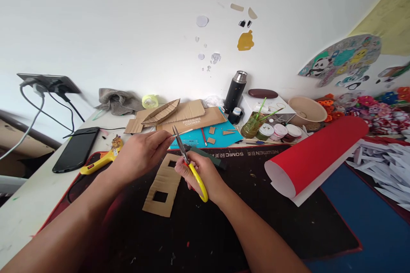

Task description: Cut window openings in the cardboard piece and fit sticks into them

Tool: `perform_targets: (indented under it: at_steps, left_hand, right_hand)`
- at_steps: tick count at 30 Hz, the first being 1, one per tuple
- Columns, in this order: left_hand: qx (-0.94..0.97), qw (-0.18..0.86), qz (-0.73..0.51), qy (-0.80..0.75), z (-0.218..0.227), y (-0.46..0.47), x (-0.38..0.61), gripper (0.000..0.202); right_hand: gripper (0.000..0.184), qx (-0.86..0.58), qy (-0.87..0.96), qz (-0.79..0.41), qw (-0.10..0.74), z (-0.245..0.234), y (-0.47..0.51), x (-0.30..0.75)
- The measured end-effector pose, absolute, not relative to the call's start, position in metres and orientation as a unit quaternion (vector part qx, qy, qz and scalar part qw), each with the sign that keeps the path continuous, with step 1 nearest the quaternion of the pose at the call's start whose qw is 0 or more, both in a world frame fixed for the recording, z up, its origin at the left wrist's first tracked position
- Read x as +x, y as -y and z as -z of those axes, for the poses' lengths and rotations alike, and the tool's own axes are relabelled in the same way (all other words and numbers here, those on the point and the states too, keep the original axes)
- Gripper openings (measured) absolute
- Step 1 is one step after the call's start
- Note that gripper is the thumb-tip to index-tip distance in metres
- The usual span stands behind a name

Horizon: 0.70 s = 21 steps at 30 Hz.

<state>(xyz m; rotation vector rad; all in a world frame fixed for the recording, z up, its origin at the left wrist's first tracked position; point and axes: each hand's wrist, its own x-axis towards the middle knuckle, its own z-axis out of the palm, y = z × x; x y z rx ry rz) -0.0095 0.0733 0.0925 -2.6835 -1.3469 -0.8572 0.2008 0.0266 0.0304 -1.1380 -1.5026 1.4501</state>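
Note:
My right hand (201, 175) grips scissors (180, 143) with yellow and red handles, their blades pointing up and away from me. My left hand (145, 153) is pinched closed on a thin pale stick (185, 132), which passes by the blade tips. Whether the blades touch the stick I cannot tell. Under my hands, on the black mat, lies a cardboard strip (160, 198) with two square holes cut in it. A dark green block (211, 158) rests just beyond my right hand, partly hidden by it.
A yellow glue gun (101, 163) and a black phone (77, 149) lie at the left. Behind are a cardboard boat shape (162, 112), a blue sheet (221, 138) with cardboard scraps, paint jars (265, 131) and a black thermos (236, 91). A red paper roll (315, 155) lies right.

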Motion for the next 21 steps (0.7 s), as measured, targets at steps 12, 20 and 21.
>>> perform_targets:
  at_steps: [12,20,21]
  left_hand:
    - [-0.880,0.038,0.236,0.411,-0.0938,-0.0734,-0.0107,0.038]
    - [-0.877,0.031,0.232,0.420,-0.0882,-0.0747,-0.0096,0.042]
    - [-0.873,0.045,0.240,0.422,-0.0876,-0.0747,-0.0089,0.043]
  right_hand:
    - [0.036,-0.481,0.593,-0.539,0.355,-0.0343,-0.0230,0.2018]
    - [0.031,-0.517,0.660,-0.402,0.367,-0.0311,-0.0242,0.1973]
    - [0.030,-0.522,0.657,-0.398,0.370,-0.0301,-0.0241,0.1959]
